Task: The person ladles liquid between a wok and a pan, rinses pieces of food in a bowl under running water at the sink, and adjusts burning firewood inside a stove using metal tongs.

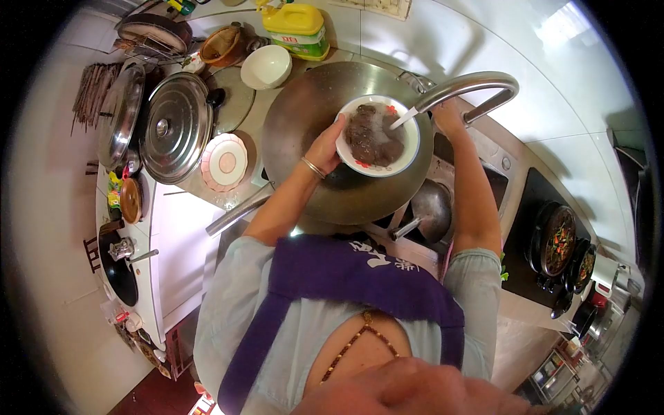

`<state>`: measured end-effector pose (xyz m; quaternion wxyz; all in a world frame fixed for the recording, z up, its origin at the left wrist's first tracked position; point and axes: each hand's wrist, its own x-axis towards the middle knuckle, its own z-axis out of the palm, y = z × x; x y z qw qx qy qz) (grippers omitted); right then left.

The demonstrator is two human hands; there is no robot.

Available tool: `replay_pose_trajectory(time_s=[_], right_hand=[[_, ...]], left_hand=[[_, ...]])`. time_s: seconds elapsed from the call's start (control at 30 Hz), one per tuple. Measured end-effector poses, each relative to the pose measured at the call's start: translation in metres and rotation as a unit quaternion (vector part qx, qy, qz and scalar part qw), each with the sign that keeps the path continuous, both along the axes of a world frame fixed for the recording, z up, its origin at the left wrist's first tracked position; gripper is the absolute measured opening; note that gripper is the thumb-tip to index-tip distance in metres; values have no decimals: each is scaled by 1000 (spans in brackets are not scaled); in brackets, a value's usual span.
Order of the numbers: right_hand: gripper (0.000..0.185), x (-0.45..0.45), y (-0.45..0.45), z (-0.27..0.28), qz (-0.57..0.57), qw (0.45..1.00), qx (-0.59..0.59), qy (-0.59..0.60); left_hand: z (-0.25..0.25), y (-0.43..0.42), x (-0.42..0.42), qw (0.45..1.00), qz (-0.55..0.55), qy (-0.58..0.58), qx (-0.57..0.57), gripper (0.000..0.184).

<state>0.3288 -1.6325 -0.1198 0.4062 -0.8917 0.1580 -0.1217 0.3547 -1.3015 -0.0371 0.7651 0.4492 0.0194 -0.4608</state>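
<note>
A white bowl (410, 153) with red flowers holds dark brown pieces in water, over a large metal wok (297, 90). My left hand (326, 146) grips the bowl's left rim, its fingers partly hidden beneath. Water runs into the bowl from the curved faucet (477, 78). My right hand (448, 116) is at the base of the faucet, behind the spout; its fingers are mostly hidden. Below the wok's right side sits a metal ladle or small pan (432, 211) in the sink area.
On the left counter are a steel lid (176, 128), a pink-edged plate (224, 162) and an empty white bowl (266, 67). A yellow jug (296, 28) stands at the back. Pans of food (557, 242) sit on the black stove (529, 228) at right.
</note>
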Motion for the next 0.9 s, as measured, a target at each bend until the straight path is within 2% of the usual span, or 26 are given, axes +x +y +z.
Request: replay_pose_trajectory(time_s=[0.17, 0.33, 0.4, 0.5, 0.6, 0.7, 0.8, 0.9], right_hand=[[54, -6, 6, 16, 10, 1000, -23, 1], [50, -19, 29, 59, -56, 987, -137, 66], [49, -19, 29, 63, -57, 973, -204, 96], [60, -13, 16, 58, 5, 947, -265, 182], [62, -12, 11, 54, 44, 890, -371, 261], [64, -13, 9, 55, 72, 870, -413, 259], [64, -14, 9, 56, 69, 877, -396, 264], [59, -15, 1, 35, 38, 894, -405, 186]], left_hand=[[-2, -8, 1, 1000, 0, -5, 0, 56], [2, -19, 5, 1000, 2, 1, 14, 53], [-8, -22, 9, 1000, 3, 12, 2, 51], [-28, -27, 17, 999, -11, 35, -12, 47], [-28, -32, 18, 999, -19, 34, -3, 44], [-26, -36, 16, 999, -17, 35, 5, 41], [-31, -37, 16, 999, -16, 48, -12, 40], [-35, -38, 16, 998, -22, 54, -37, 39]])
